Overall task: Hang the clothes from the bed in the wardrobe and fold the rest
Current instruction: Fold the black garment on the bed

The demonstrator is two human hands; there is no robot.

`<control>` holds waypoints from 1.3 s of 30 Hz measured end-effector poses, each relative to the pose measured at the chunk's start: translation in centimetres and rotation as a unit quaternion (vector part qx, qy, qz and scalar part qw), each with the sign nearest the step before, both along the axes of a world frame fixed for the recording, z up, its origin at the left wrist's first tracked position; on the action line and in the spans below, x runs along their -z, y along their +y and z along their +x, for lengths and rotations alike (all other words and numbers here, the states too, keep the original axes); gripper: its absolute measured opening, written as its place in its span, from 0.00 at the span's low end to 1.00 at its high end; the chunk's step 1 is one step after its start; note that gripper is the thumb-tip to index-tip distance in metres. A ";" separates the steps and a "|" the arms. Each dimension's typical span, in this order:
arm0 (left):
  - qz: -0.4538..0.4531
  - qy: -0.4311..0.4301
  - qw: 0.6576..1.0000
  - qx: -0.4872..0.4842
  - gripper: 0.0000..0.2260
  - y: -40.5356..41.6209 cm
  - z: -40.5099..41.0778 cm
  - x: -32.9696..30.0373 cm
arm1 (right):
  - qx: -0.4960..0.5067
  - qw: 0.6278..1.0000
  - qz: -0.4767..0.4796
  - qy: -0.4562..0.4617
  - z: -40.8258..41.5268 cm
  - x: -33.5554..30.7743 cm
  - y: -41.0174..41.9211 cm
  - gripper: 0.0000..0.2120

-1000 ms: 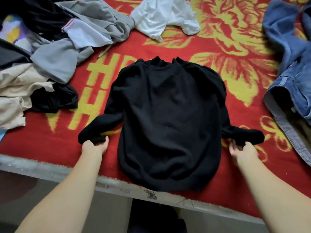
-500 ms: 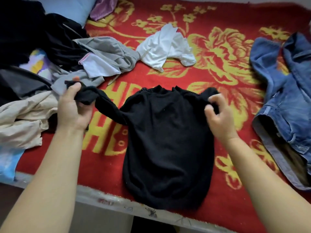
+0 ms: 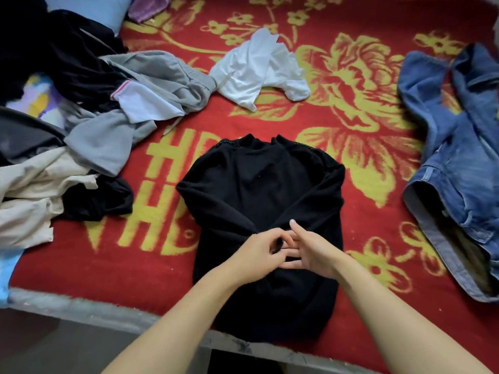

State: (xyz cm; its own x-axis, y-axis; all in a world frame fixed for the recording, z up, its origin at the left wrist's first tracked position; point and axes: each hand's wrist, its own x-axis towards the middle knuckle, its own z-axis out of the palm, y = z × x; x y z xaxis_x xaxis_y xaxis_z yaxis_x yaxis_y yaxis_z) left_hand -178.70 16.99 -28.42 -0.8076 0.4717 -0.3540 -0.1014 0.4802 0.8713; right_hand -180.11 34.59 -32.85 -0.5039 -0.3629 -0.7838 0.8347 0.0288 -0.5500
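A black sweater (image 3: 259,184) lies flat on the red and yellow blanket (image 3: 351,147), collar away from me, hem near the bed's front edge. Both sleeves are folded in across its body and meet at the middle. My left hand (image 3: 259,252) pinches the black cuff there with curled fingers. My right hand (image 3: 310,249) lies beside it, fingers straight, touching the other sleeve end and overlapping my left fingers.
A heap of grey (image 3: 140,103), black (image 3: 67,55) and beige (image 3: 29,195) clothes lies at the left. A white garment (image 3: 256,68) sits behind the sweater. A blue denim jacket (image 3: 459,157) lies at the right. The bed's grey front edge (image 3: 81,306) runs below.
Both hands lifted the sleeves from the sides, carried them up and then in over the sweater's body. They now meet at the middle with the sleeves crossed.
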 end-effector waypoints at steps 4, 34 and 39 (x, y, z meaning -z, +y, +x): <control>-0.034 -0.024 0.988 0.151 0.08 2.6 2.8 1.4 | -0.200 0.976 0.073 0.048 -1.6 -1.7 -1.4 0.09; -0.014 -0.261 0.830 -0.493 0.21 -12.2 -5.3 12.1 | -0.106 0.866 0.486 0.046 3.0 8.6 2.6 0.13; -0.235 -0.268 0.874 -0.332 0.21 -10.6 4.0 15.2 | -0.009 0.841 0.541 -0.004 7.8 8.5 5.3 0.23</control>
